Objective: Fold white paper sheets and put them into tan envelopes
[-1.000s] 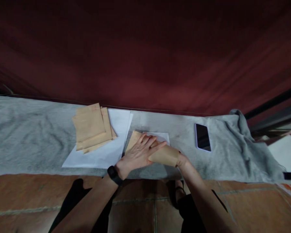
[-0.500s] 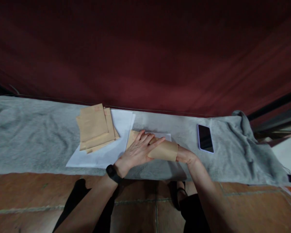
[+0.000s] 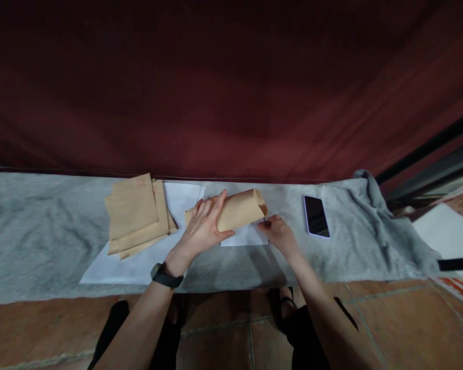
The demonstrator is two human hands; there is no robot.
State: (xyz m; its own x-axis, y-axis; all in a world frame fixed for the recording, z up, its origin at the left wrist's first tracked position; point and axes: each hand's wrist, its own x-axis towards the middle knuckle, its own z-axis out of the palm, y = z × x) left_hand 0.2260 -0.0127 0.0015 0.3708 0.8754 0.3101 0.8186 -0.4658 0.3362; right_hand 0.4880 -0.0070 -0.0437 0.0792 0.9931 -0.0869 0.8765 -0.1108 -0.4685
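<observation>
My left hand (image 3: 205,222) grips a brown paper envelope (image 3: 239,209), thumb on the near side and fingers over the far side. The envelope bulges, and its mouth gapes toward the right. Just below that mouth is my right hand (image 3: 278,232), its fingers drawn together by the right edge of a small white sheet (image 3: 247,237). Whether anything is between those fingers is hidden. Part of the small sheet lies beneath the envelope. To the left, several flat brown envelopes (image 3: 133,208) are stacked loosely on larger white paper (image 3: 127,270).
A grey cloth (image 3: 42,231) covers the long narrow surface. A phone (image 3: 316,217) lies on it to the right of my right hand. Dark red fabric (image 3: 231,103) rises behind the far edge. White paper (image 3: 447,231) shows at the far right, and tiled floor (image 3: 216,341) in front.
My right hand has come out of the envelope and now sits below its mouth. The envelope, in my left hand, has turned so its open end points farther up and away.
</observation>
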